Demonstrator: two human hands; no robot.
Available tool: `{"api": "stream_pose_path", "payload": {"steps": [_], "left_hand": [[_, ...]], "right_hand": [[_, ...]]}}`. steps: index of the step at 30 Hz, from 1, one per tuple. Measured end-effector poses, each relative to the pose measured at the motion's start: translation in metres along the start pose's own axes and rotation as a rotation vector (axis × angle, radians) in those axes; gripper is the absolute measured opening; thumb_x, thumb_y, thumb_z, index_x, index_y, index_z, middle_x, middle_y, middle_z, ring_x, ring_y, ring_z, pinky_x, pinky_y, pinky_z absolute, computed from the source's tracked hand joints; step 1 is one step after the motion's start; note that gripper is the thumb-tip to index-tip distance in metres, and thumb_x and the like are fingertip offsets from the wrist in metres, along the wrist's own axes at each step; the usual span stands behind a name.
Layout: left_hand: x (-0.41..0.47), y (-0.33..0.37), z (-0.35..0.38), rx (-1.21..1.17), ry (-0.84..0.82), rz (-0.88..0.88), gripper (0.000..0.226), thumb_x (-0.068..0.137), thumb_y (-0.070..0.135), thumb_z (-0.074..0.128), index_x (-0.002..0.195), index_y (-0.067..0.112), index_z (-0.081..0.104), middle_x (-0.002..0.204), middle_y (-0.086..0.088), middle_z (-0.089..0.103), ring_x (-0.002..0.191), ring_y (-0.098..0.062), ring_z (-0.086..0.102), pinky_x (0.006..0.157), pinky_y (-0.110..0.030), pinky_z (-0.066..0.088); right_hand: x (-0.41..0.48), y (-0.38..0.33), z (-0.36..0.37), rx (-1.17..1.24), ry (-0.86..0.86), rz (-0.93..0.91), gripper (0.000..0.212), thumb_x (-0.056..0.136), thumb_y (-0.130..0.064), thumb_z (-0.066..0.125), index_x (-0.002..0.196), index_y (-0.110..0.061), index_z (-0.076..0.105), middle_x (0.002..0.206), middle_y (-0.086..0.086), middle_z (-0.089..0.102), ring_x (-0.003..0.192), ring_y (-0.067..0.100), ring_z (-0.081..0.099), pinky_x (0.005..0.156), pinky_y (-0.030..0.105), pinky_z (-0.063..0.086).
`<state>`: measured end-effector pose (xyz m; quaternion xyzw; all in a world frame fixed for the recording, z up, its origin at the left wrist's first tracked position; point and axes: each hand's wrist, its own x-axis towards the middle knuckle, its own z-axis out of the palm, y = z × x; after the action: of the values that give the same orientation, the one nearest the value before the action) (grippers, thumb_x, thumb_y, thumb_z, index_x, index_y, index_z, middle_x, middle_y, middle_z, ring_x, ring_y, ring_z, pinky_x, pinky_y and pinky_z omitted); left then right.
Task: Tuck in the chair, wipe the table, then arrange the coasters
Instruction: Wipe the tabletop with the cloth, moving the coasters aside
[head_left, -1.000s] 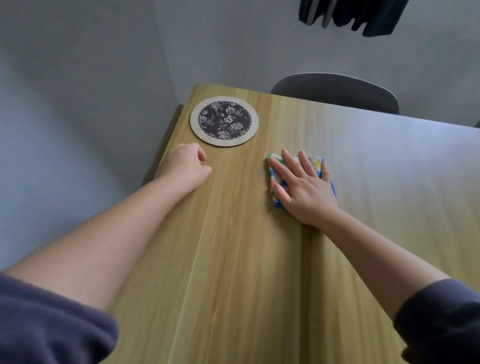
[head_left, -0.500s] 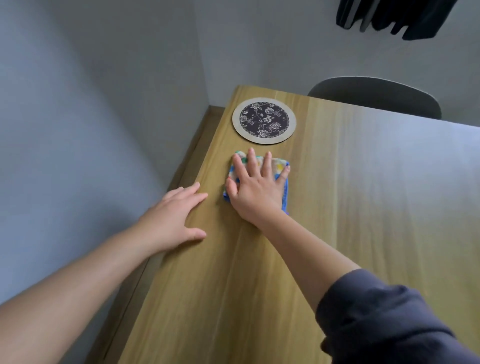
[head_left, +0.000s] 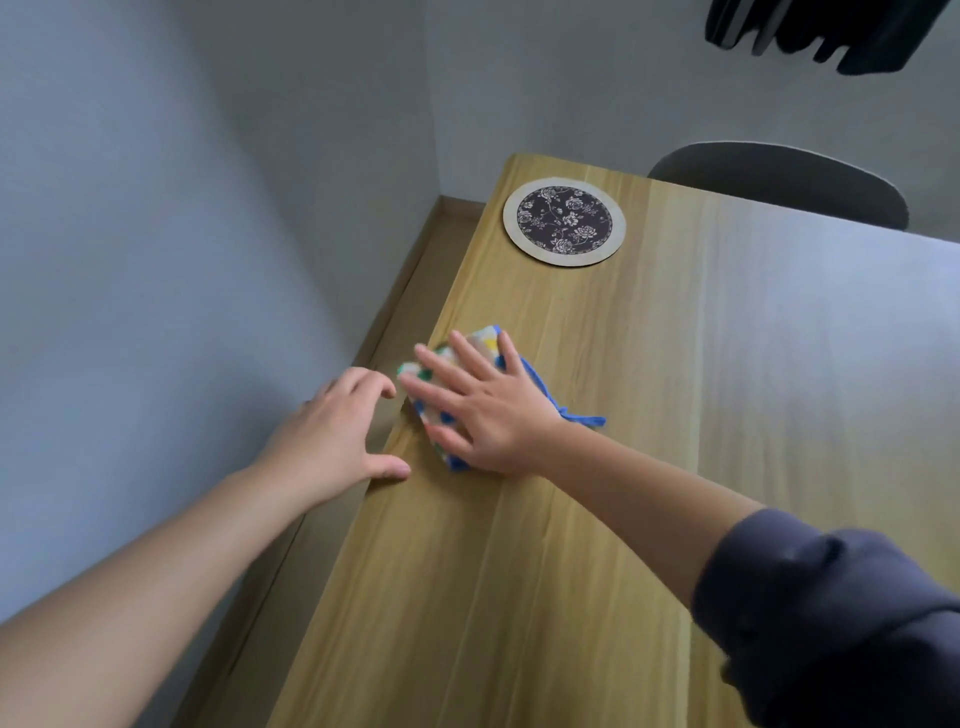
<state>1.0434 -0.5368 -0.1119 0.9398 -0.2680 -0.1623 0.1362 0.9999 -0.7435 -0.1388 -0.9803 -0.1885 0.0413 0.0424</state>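
— From the head view, what is your right hand (head_left: 493, 410) doing?

— It lies flat on the cloth (head_left: 484, 342), fingers straight and spread, pressing it down on the table (head_left: 675, 364). I'm not pinching anything, just palm and fingers on top.

— Where is the cloth?

— It's close to the table's left edge, folded, with a blue border showing beside my wrist. My hand covers most of it.

— And your left hand (head_left: 332, 436)?

— It holds nothing. The fingers are loosely curled out past the left edge, the thumb is at the edge itself, just beside the cloth.

— And the coaster (head_left: 564, 222)?

— One round coaster, dark with a flower pattern and a pale rim, lies flat near the far left corner, well apart from the cloth.

— And the chair (head_left: 779, 182)?

— Its grey back shows just behind the table's far edge. A dark garment (head_left: 857, 31) hangs on the wall above it.
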Motion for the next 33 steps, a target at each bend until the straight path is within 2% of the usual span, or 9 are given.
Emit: {"api": "stream_pose_path", "payload": {"steps": [4,8,12,16,19,22,24,28,33], "left_hand": [[0.009,-0.002,-0.006,0.043,-0.085,-0.011,0.111,0.055,0.061,0.08,0.144,0.027,0.025,0.151,0.004,0.024,0.137,-0.021,0.031,0.108,-0.046,0.035],[0.032,0.006,-0.018,0.124,-0.202,0.099,0.123,0.056,0.063,0.078,0.151,0.035,0.004,0.159,0.012,-0.004,0.147,-0.015,0.005,0.115,-0.049,0.023],[0.063,0.021,-0.028,0.273,-0.326,0.221,0.126,0.058,0.06,0.079,0.151,0.036,-0.002,0.158,0.014,-0.015,0.147,-0.016,-0.005,0.115,-0.051,0.018],[0.075,0.024,-0.035,0.361,-0.428,0.28,0.124,0.059,0.056,0.081,0.151,0.035,0.001,0.157,0.016,-0.015,0.146,-0.018,0.015,0.108,-0.045,0.037],[0.081,0.026,-0.048,0.466,-0.465,0.336,0.123,0.06,0.055,0.081,0.152,0.034,0.002,0.158,0.016,-0.014,0.142,-0.019,0.027,0.099,-0.038,0.043],[0.085,0.03,-0.057,0.573,-0.479,0.386,0.125,0.06,0.058,0.081,0.152,0.033,0.0,0.159,0.013,-0.012,0.141,-0.019,0.029,0.092,-0.035,0.044],[0.085,0.03,-0.059,0.626,-0.466,0.406,0.126,0.059,0.059,0.08,0.152,0.033,-0.002,0.159,0.012,-0.012,0.139,-0.019,0.032,0.083,-0.033,0.045],[0.083,0.022,-0.054,0.664,-0.375,0.465,0.124,0.059,0.064,0.077,0.151,0.034,0.0,0.159,0.012,-0.009,0.134,-0.017,0.04,0.067,-0.03,0.041],[0.086,0.011,-0.047,0.603,-0.338,0.52,0.119,0.062,0.062,0.076,0.151,0.036,0.003,0.159,0.013,-0.006,0.133,-0.021,0.041,0.081,-0.033,0.046]], "right_hand": [[-0.033,0.015,0.002,-0.033,-0.06,-0.077,0.058,0.095,-0.058,0.013,0.152,-0.046,0.013,0.163,-0.012,0.011,0.151,0.024,0.002,0.116,0.061,-0.005],[-0.04,0.074,-0.002,0.031,-0.001,0.396,0.055,0.097,-0.058,0.018,0.151,-0.05,0.008,0.164,-0.015,0.003,0.152,0.021,-0.003,0.116,0.061,-0.005],[-0.047,0.094,-0.002,0.127,0.025,0.765,0.055,0.098,-0.057,0.018,0.151,-0.049,0.007,0.164,-0.013,-0.001,0.151,0.021,-0.007,0.115,0.062,-0.009],[-0.057,0.049,0.001,0.143,0.035,0.829,0.056,0.098,-0.056,0.016,0.152,-0.047,0.004,0.164,-0.011,-0.004,0.151,0.023,-0.01,0.115,0.062,-0.01],[-0.08,-0.01,0.004,0.091,0.002,0.633,0.058,0.098,-0.057,0.016,0.152,-0.046,0.0,0.164,-0.011,-0.002,0.151,0.025,-0.008,0.115,0.063,-0.006],[-0.105,-0.057,0.01,0.04,-0.034,0.419,0.061,0.097,-0.056,0.025,0.155,-0.042,0.012,0.164,-0.008,0.009,0.151,0.028,0.001,0.116,0.063,-0.002],[-0.11,-0.062,0.012,0.016,-0.052,0.382,0.061,0.096,-0.056,0.028,0.154,-0.041,0.018,0.163,-0.009,0.012,0.151,0.027,0.003,0.116,0.062,-0.001],[-0.072,-0.048,0.01,0.065,-0.012,0.686,0.059,0.096,-0.058,0.02,0.153,-0.047,0.01,0.164,-0.014,0.004,0.152,0.022,-0.003,0.116,0.063,-0.003],[-0.027,-0.043,0.013,0.096,0.034,0.88,0.058,0.097,-0.059,0.014,0.153,-0.046,0.004,0.164,-0.012,-0.003,0.151,0.025,-0.008,0.113,0.064,-0.01]]}}
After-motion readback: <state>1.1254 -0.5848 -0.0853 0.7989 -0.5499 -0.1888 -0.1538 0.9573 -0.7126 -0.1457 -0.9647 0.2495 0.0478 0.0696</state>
